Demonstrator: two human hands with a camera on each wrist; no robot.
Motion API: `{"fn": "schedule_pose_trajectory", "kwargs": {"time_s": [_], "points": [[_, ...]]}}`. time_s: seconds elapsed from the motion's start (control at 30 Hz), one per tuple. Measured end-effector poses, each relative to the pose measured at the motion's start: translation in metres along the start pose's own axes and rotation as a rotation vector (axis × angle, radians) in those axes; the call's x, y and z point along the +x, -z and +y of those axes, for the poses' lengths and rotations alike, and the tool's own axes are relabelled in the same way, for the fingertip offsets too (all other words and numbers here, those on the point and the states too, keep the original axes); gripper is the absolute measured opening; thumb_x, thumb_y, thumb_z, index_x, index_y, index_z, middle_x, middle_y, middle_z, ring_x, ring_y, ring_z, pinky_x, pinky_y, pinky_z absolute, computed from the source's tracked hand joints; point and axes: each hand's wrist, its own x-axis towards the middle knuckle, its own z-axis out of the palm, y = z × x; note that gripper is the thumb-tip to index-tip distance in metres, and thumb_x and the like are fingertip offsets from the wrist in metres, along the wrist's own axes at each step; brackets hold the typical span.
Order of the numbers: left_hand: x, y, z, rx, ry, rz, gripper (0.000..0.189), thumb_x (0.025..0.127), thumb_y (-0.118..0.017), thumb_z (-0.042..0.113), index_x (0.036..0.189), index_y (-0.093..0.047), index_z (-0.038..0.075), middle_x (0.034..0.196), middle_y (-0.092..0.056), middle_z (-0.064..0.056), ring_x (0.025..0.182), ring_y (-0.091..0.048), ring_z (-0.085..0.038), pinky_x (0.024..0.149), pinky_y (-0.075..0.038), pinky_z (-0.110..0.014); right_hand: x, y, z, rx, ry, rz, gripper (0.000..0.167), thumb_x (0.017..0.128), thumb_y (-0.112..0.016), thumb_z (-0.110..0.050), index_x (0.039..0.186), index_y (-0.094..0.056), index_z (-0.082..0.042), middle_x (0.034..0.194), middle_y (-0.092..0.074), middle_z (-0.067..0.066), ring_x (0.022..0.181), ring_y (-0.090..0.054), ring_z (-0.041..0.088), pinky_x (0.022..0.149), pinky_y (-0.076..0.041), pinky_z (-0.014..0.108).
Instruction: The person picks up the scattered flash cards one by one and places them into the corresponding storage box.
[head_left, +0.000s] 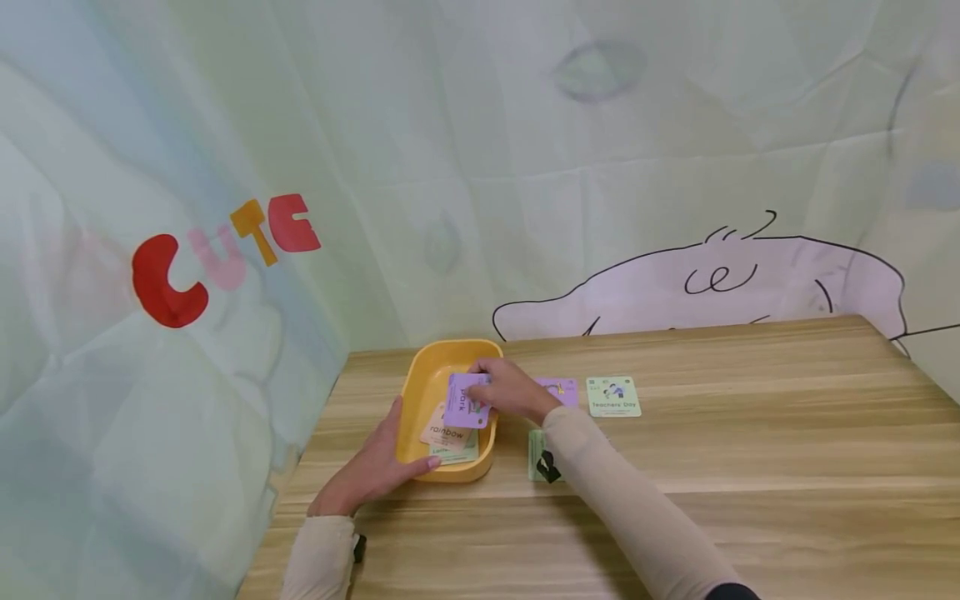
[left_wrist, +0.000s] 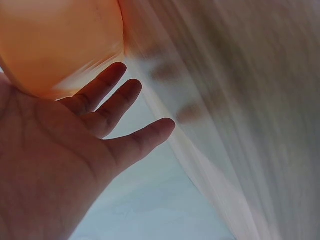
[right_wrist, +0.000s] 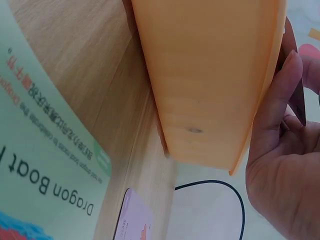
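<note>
A yellow tray [head_left: 415,392] stands at the left of the table, with a pale orange "rainbow" card [head_left: 438,429] overlapping green cards [head_left: 457,457] inside. My left hand [head_left: 378,462] holds its near-left corner, thumb over the near rim; in the left wrist view three fingers extend past the tray wall [left_wrist: 60,40]. Over the tray's right side, my right hand [head_left: 506,387] pinches a purple "Park" card [head_left: 459,400]. That card shows nearly edge-on in the right wrist view, between thumb and fingers, above the tray's side [right_wrist: 210,85].
Right of the tray lie a purple card [head_left: 561,390], partly behind my right hand, and a green "Teachers' Day" card [head_left: 613,398]. Nearer, my sleeve partly covers a green card [head_left: 536,458], which reads "Dragon Boat" in the right wrist view. A printed curtain [head_left: 450,167] hangs behind the table.
</note>
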Motion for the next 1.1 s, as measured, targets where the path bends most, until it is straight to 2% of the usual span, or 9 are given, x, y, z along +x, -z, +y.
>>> {"fn": "schedule_pose_trajectory", "kwargs": {"time_s": [0.2, 0.53, 0.9, 1.1], "points": [[0.0, 0.0, 0.001, 0.001, 0.017, 0.002, 0.109, 0.082, -0.083, 0.046, 0.161, -0.014, 0.015, 0.151, -0.042, -0.011, 0.124, -0.049, -0.027, 0.111, -0.036, -0.052, 0.002, -0.001, 0.003, -0.056, -0.01, 0.023, 0.02, 0.094, -0.066, -0.018, 0.111, -0.065, -0.008, 0.092, -0.07, 0.003, 0.072, -0.064, 0.013, 0.063, -0.052, 0.028], [0.0, -0.001, -0.001, -0.003, 0.02, 0.006, 0.107, 0.082, -0.083, 0.046, 0.16, -0.016, 0.014, 0.146, -0.045, -0.011, 0.121, -0.049, -0.027, 0.109, -0.038, -0.051, 0.004, -0.001, 0.008, 0.002, -0.06, 0.059, 0.018, 0.093, -0.068, -0.024, 0.106, -0.066, -0.011, 0.093, -0.071, 0.003, 0.075, -0.063, 0.014, 0.066, -0.05, 0.028], [0.0, -0.002, 0.0, -0.013, 0.012, 0.0, 0.106, 0.083, -0.081, 0.046, 0.16, -0.015, 0.015, 0.149, -0.043, -0.011, 0.124, -0.049, -0.028, 0.111, -0.037, -0.052, 0.007, -0.004, 0.011, -0.021, -0.068, 0.071, 0.019, 0.093, -0.069, -0.025, 0.105, -0.067, -0.011, 0.09, -0.072, 0.002, 0.07, -0.065, 0.014, 0.067, -0.054, 0.034], [0.001, -0.002, -0.001, 0.0, 0.03, 0.004, 0.107, 0.082, -0.082, 0.048, 0.16, -0.015, 0.016, 0.146, -0.046, -0.01, 0.12, -0.05, -0.026, 0.107, -0.039, -0.049, 0.007, -0.004, 0.01, -0.032, -0.073, 0.078, 0.02, 0.092, -0.07, -0.027, 0.105, -0.067, -0.012, 0.089, -0.071, 0.002, 0.068, -0.063, 0.014, 0.064, -0.053, 0.033]]}}
